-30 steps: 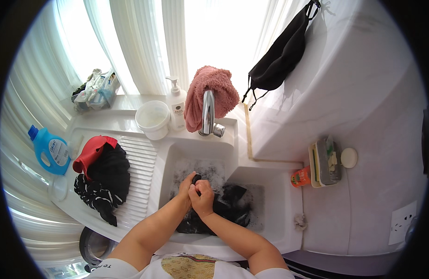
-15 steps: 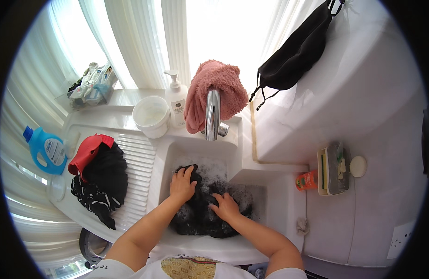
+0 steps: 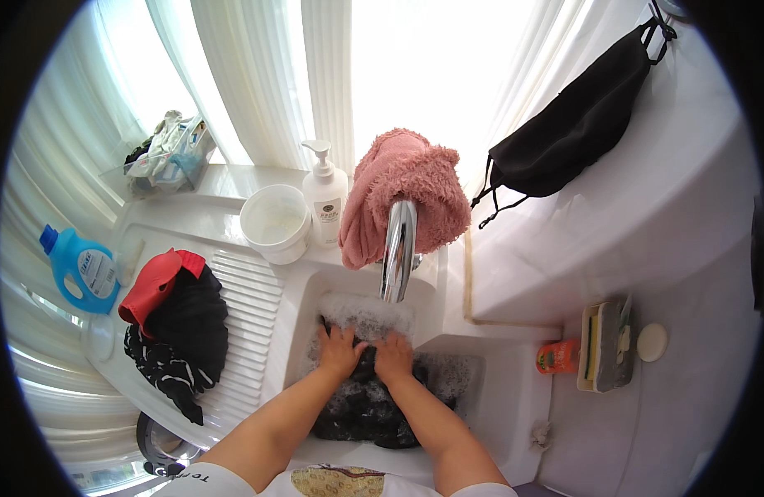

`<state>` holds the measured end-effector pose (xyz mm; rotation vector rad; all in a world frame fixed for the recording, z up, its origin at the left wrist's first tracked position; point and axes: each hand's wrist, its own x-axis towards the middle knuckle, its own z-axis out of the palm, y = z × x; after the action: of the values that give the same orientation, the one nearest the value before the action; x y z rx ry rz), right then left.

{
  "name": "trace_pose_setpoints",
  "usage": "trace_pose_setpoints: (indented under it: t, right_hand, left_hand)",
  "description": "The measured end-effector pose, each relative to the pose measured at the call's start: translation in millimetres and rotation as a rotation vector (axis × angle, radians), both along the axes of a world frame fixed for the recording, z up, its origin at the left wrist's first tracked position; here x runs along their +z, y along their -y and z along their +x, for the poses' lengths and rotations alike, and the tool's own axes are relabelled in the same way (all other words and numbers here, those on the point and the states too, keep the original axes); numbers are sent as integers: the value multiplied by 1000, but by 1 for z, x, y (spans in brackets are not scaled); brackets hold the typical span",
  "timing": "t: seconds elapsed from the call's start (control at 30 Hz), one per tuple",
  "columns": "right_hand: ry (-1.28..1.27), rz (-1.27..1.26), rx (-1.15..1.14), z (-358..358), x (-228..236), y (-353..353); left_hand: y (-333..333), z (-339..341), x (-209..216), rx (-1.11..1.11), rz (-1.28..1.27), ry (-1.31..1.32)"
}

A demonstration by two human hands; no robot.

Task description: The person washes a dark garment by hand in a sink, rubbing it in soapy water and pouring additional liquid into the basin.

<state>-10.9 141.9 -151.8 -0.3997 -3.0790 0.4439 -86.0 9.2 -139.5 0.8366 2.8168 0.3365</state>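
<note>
Black cloth (image 3: pixel 361 414), under fingers (image 3: pixel 336 336), among suds (image 3: pixel 365 311)

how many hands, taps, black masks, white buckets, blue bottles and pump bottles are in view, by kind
Left hand and right hand: 2
Tap: 1
Black mask: 1
White bucket: 1
Blue bottle: 1
Pump bottle: 1
Total: 7

In front of you, the white tabletop (image 3: pixel 220 222) has a ribbed washboard (image 3: pixel 251 319) on your left and a sunken basin (image 3: pixel 294 300) beside it. A bundle of red, black and white-patterned clothes (image 3: pixel 190 315) lies heaped partly on the ribs. Along your back edge stand a white tub (image 3: pixel 276 247), a pump bottle (image 3: pixel 325 207) just beside it, and a clear box (image 3: pixel 173 182) of cloths. Your basin holds a dark garment (image 3: pixel 365 414) in suds.
</note>
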Motion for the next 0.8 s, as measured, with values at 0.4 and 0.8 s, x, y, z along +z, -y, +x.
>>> trace_pose_setpoints:
  t: [0.4, 0.8]
  right_hand:
    - [-562, -758, -213, 11, 132, 34]
    - [-664, -725, -106, 34, 108, 94]
  left_hand:
    - [1, -11, 48, 820, 1466, 1280]
    - [17, 27, 46, 865, 1534, 1381]
